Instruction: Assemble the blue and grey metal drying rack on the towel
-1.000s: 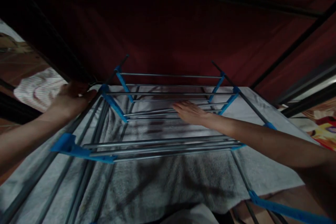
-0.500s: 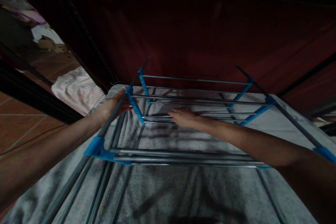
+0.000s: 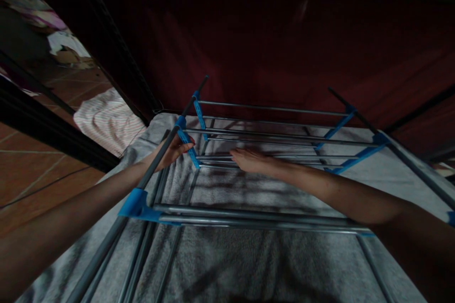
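A frame of grey metal tubes (image 3: 161, 156) with blue plastic connectors (image 3: 137, 206) stands on a grey blanket. My left hand (image 3: 174, 151) reaches under the left side tube, its fingers closed at a slanted blue bracket (image 3: 188, 144). Inside the frame, my right hand (image 3: 245, 158) is closed around the left part of a thin metal rod (image 3: 216, 157). That rod's left end meets the lower part of the bracket; whether it is seated there I cannot tell. Farther right, a matching blue bracket (image 3: 362, 154) carries the rods' other ends.
The grey blanket (image 3: 220, 265) covers the surface beneath the frame. Behind it hangs a dark red cloth wall (image 3: 266, 42). Dark posts (image 3: 46, 123) stand at left, with a striped cloth (image 3: 106, 116) and tiled floor (image 3: 35, 170) beyond. Loose tubes lie under the left side.
My left hand has shifted right from the side tube's corner connector to the slanted bracket. My right hand stays on the rod. The view has moved slightly.
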Tool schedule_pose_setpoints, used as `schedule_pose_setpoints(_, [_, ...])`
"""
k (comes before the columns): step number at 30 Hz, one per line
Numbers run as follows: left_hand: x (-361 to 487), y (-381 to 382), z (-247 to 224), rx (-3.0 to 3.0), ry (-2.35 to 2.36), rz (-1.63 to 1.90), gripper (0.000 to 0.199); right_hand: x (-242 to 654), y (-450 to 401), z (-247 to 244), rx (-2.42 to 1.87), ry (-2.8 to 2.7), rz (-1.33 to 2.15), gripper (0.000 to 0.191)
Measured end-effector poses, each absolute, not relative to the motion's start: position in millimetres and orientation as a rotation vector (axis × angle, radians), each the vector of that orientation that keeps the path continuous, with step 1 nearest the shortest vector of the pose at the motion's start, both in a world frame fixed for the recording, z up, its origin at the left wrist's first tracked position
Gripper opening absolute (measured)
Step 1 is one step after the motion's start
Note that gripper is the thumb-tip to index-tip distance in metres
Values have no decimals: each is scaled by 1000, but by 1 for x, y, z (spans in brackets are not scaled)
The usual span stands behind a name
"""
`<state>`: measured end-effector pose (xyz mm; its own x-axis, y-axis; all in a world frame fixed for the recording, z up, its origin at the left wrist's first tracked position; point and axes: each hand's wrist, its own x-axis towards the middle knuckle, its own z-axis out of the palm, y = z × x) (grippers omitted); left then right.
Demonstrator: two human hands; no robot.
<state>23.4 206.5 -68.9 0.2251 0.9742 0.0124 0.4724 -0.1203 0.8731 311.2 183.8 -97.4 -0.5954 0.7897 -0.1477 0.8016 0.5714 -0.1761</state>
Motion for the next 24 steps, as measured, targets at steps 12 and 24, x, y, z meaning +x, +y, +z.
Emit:
schedule_pose_setpoints(12, [12, 222, -81, 1821, 1275, 811, 33, 310, 185, -100, 1415, 2649, -297, 39])
schedule_pose_setpoints(24, [6, 232, -97, 1834, 1179, 847, 38, 312, 192, -81, 1451, 2663, -304, 41])
